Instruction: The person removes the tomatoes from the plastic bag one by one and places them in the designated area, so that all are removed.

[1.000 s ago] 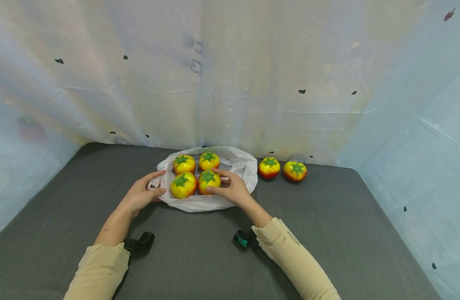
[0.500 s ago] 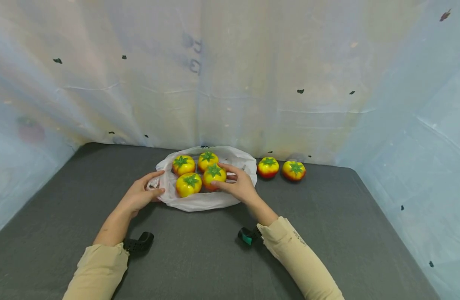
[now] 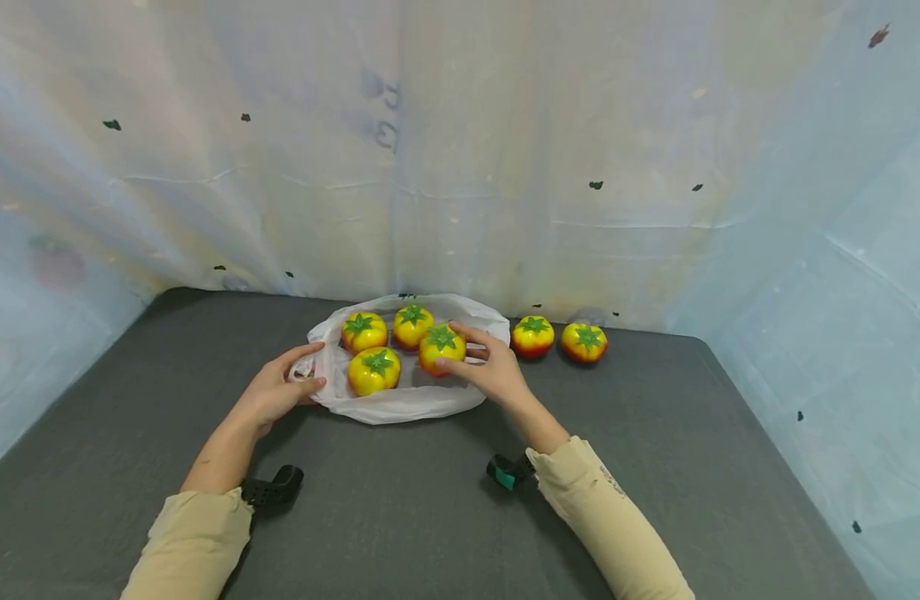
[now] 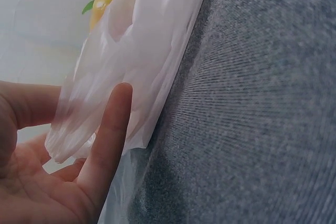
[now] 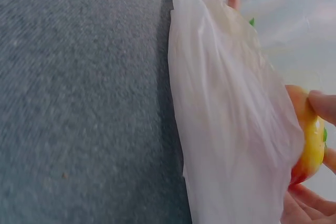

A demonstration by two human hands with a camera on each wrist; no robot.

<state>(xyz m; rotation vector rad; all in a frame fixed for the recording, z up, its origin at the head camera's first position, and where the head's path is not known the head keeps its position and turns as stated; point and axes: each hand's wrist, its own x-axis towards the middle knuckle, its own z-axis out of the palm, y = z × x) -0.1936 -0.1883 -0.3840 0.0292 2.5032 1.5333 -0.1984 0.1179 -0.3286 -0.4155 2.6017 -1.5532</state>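
Observation:
A white plastic bag (image 3: 385,408) lies spread with its mouth upward in the head view. Inside it, three glossy yellow-red tomatoes with green leafy tops rest on the bottom: a front tomato (image 3: 373,372), a back-left tomato (image 3: 364,332) and a back-right tomato (image 3: 412,327). My right hand (image 3: 492,371) grips another tomato (image 3: 441,350) between thumb and fingers, over the bag's right half. At the bag's left end my left hand (image 3: 280,390) holds the gathered plastic (image 4: 131,56) between thumb and fingers. The bag's side hides part of the gripped tomato in the right wrist view.
Right of the bag, two more tomatoes stand on the dark grey cloth-covered table, a nearer-to-bag tomato (image 3: 532,337) and a farther tomato (image 3: 584,342). A pale plastic sheet (image 3: 460,167) hangs right behind the table (image 3: 400,517) and along its sides.
My right hand has moved the gripped tomato up and to the right, away from the front tomato, which has shifted slightly right. My left hand stays at the bag's left end.

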